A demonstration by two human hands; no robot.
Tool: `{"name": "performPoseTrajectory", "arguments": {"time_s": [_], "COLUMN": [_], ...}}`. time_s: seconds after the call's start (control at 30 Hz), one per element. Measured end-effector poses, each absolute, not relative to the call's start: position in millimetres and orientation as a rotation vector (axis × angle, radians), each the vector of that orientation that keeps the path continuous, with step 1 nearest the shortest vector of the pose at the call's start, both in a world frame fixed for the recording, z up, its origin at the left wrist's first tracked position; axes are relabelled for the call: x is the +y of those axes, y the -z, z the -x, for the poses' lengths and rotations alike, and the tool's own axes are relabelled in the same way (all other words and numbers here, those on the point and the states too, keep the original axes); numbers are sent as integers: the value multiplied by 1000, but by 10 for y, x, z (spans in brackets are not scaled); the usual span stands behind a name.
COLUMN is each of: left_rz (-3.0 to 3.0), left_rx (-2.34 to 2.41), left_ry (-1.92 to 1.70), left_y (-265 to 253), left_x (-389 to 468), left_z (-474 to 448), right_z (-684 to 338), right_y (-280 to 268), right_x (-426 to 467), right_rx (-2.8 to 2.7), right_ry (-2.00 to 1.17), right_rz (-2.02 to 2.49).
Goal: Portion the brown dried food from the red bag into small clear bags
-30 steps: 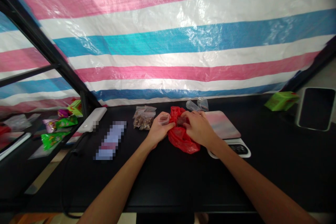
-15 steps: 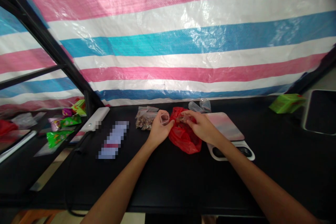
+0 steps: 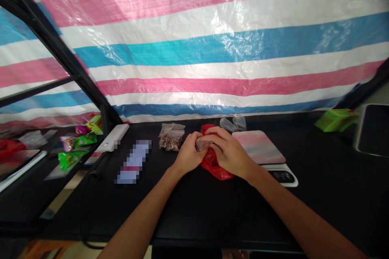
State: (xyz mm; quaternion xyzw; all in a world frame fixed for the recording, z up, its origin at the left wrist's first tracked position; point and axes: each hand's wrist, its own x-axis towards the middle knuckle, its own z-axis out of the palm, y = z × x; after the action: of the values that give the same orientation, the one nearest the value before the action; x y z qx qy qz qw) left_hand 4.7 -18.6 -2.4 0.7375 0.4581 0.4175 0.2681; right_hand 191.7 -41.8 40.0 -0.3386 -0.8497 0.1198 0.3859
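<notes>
Head view: a small clear cup point(image 3: 201, 144) is held just above the left edge of the red bag point(image 3: 216, 168), which lies crumpled on the black surface point(image 3: 197, 214). The left hand point(image 3: 189, 154) is closed around the cup, thumb on the side nearest the bag. The right hand point(image 3: 231, 150) arches over the bag, its curled fingertips at the cup's mouth; whether they pinch anything is hidden. Just left of the bag lie sachets point(image 3: 172, 138) of brown bits. Just right of it, partly behind the right forearm, sits the scale point(image 3: 258, 147). Behind the bag, slightly right, lie two clear containers point(image 3: 232, 123). Farther left of it are a pixelated sheet point(image 3: 133, 162) and a white power strip point(image 3: 114, 137); well to its right stands a green box point(image 3: 336, 120).
</notes>
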Motion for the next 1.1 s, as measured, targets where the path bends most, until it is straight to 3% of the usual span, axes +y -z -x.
{"name": "performPoseTrajectory", "arguments": {"time_s": [0.4,0.6,1.1], "left_rz": [-1897,-1877,-1415], "left_rx": [1196,1194,1071], "left_ry": [-1188,-1251,-1074], "left_y": [-17,-58,-143], "left_x": [-196,-151,-156], "left_z": [-71,-39,-30], "right_z": [-1952,-2093,-2065], "right_y": [-434,-473,-284], "right_x": [-393,-304,-319], "right_rx": [-2164,-2084,-2379], "right_ry": [-207,-82,-97], "right_rz": [950,1240,1430]}}
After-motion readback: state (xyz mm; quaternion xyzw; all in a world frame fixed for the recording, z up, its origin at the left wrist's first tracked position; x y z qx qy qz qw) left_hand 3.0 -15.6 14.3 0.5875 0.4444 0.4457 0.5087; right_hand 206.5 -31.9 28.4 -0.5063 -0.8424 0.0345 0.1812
